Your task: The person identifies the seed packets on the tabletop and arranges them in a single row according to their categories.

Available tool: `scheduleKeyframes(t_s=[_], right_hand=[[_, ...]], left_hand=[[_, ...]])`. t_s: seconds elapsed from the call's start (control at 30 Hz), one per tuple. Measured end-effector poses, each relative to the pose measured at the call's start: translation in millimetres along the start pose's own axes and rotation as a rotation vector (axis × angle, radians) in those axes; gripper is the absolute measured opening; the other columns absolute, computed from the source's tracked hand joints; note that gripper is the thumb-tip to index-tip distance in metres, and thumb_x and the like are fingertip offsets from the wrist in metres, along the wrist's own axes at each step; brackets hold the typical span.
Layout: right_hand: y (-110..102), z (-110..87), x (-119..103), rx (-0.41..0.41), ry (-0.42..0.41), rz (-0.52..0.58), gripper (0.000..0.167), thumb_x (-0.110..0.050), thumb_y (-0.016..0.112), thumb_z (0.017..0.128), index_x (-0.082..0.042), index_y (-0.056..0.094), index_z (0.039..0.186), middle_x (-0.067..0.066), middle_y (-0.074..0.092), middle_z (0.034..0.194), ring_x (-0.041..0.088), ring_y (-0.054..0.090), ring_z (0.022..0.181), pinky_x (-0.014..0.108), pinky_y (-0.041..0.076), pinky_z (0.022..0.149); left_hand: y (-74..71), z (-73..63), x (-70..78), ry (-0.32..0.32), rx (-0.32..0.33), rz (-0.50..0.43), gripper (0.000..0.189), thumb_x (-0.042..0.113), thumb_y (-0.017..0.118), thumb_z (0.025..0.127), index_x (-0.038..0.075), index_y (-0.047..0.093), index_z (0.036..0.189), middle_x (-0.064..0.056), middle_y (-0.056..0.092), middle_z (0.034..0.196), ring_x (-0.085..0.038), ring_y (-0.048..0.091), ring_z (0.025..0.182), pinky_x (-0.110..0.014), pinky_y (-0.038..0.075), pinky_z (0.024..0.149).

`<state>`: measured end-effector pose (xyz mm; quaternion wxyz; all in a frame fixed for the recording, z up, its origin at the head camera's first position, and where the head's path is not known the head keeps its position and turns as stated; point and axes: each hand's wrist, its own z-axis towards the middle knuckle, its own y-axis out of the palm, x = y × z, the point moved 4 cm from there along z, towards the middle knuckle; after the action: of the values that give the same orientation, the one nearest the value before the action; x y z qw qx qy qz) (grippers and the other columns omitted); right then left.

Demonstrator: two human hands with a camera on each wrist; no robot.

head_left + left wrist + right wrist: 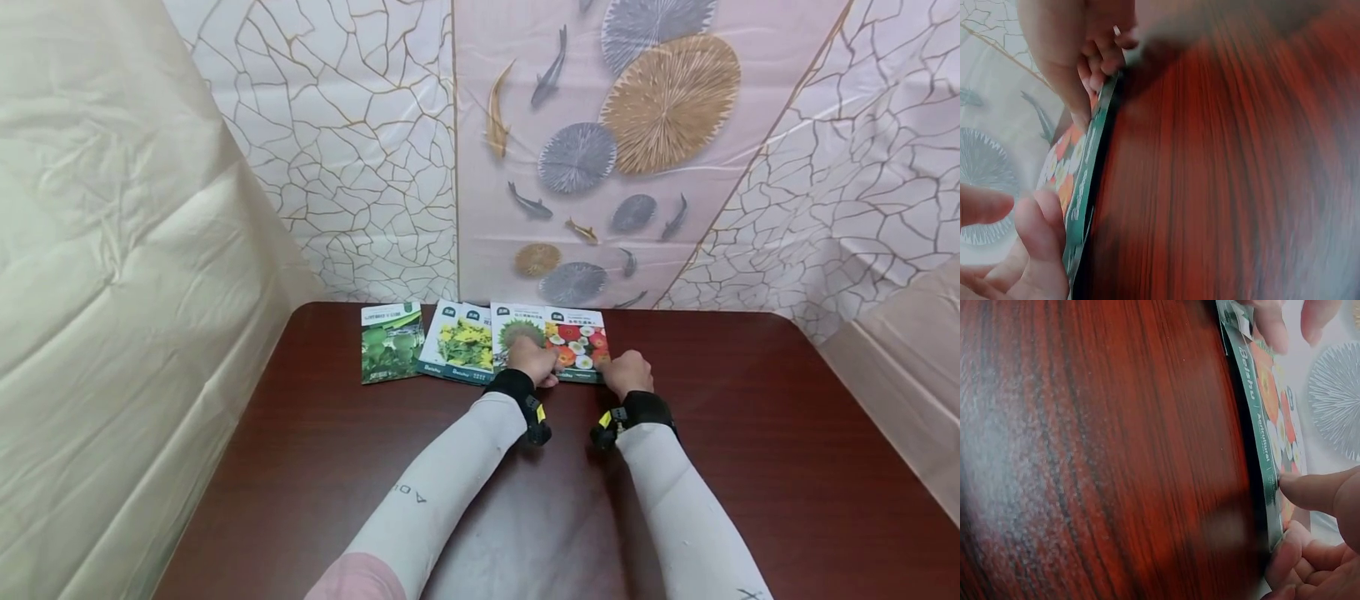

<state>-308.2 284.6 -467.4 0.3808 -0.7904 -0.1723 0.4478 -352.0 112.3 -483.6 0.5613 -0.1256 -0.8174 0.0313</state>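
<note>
Right hand [628, 372] pinches flower packet [587, 348] at its near right corner; left hand [531, 358], fingers loose, partly hides cactus packet [513, 319] just left. Yellow packets [467, 342] overlap further along; leaf packet [392, 346] leftmost. Flower packet lies on table [757, 433], long axis toward backdrop [375, 167], green band nearest.
</note>
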Motion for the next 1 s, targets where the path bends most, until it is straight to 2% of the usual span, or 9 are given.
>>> scheduleKeyframes(t_s=[0.1, 0.17, 0.33, 0.5, 0.6, 0.73, 0.83, 1.0], right_hand=[[0.4, -0.3, 3.3, 0.018, 0.026, 0.038, 0.054, -0.035, 0.058, 0.095, 0.005, 0.053, 0.13, 0.026, 0.054, 0.127, 0.035, 0.052, 0.104, 0.045, 0.045, 0.09], [0.5, -2.2, 5.7, 0.031, 0.031, 0.06, 0.051, -0.035, 0.059, 0.094, 0.004, 0.056, 0.126, 0.025, 0.055, 0.126, 0.034, 0.051, 0.103, 0.044, 0.044, 0.088], [2.1, -10.5, 9.1, 0.066, -0.008, 0.091, 0.038, -0.033, 0.06, 0.094, -0.002, 0.068, 0.113, 0.02, 0.06, 0.124, 0.031, 0.052, 0.102, 0.042, 0.043, 0.084], [6.0, -18.1, 11.0, 0.1, -0.045, 0.147, 0.033, -0.03, 0.059, 0.095, -0.003, 0.068, 0.112, 0.018, 0.06, 0.124, 0.033, 0.052, 0.109, 0.044, 0.043, 0.088], [7.0, -22.8, 12.1, 0.13, -0.064, 0.194, 0.031, -0.029, 0.06, 0.095, -0.004, 0.066, 0.112, 0.017, 0.062, 0.119, 0.032, 0.052, 0.107, 0.04, 0.044, 0.083], [3.4, -33.4, 10.9, 0.17, -0.111, 0.24, 0.03, -0.031, 0.062, 0.095, -0.005, 0.064, 0.109, 0.014, 0.065, 0.106, 0.025, 0.056, 0.094, 0.03, 0.043, 0.07], [-0.1, -47.0, 6.3, 0.185, -0.185, 0.256, 0.029, -0.033, 0.064, 0.093, -0.006, 0.065, 0.104, 0.012, 0.065, 0.097, 0.021, 0.056, 0.083, 0.026, 0.042, 0.064], [-4.8, -81.2, -9.1, 0.203, -0.331, 0.259, 0.026, -0.032, 0.065, 0.093, -0.007, 0.064, 0.099, 0.011, 0.064, 0.088, 0.018, 0.057, 0.067, 0.026, 0.045, 0.058]], left_hand=[[3.0, -3.6, 0.2, -0.023, 0.021, -0.065, 0.029, 0.018, 0.063, 0.093, -0.005, 0.065, 0.111, -0.01, 0.076, 0.081, -0.013, 0.058, 0.039, -0.028, 0.051, 0.041], [4.8, -5.4, -0.5, -0.029, 0.042, -0.08, 0.028, 0.018, 0.063, 0.094, -0.004, 0.066, 0.111, -0.01, 0.076, 0.079, -0.013, 0.058, 0.039, -0.029, 0.051, 0.042], [5.0, -9.2, -3.0, -0.03, 0.091, -0.08, 0.022, 0.019, 0.063, 0.093, -0.001, 0.072, 0.092, -0.007, 0.074, 0.073, -0.012, 0.059, 0.04, -0.029, 0.052, 0.043], [-4.1, -15.3, -5.3, 0.008, 0.123, 0.031, 0.023, 0.022, 0.063, 0.093, 0.004, 0.073, 0.085, -0.004, 0.071, 0.065, -0.009, 0.058, 0.04, -0.026, 0.05, 0.044], [-13.4, -22.8, -2.4, 0.076, 0.13, 0.134, 0.02, 0.026, 0.063, 0.093, 0.007, 0.07, 0.087, -0.006, 0.069, 0.062, -0.011, 0.058, 0.042, -0.027, 0.048, 0.046], [-26.7, -36.2, 6.5, 0.234, 0.163, 0.308, 0.019, 0.029, 0.068, 0.09, 0.011, 0.065, 0.089, -0.002, 0.067, 0.067, -0.014, 0.061, 0.054, -0.027, 0.047, 0.056], [-38.7, -47.3, 8.8, 0.35, 0.212, 0.436, 0.023, 0.034, 0.072, 0.086, 0.013, 0.062, 0.089, 0.001, 0.064, 0.071, -0.014, 0.06, 0.063, -0.026, 0.044, 0.058], [-65.8, -75.4, 7.8, 0.455, 0.211, 0.512, 0.032, 0.042, 0.073, 0.085, 0.016, 0.056, 0.092, 0.003, 0.063, 0.074, -0.01, 0.058, 0.065, -0.024, 0.04, 0.055]])
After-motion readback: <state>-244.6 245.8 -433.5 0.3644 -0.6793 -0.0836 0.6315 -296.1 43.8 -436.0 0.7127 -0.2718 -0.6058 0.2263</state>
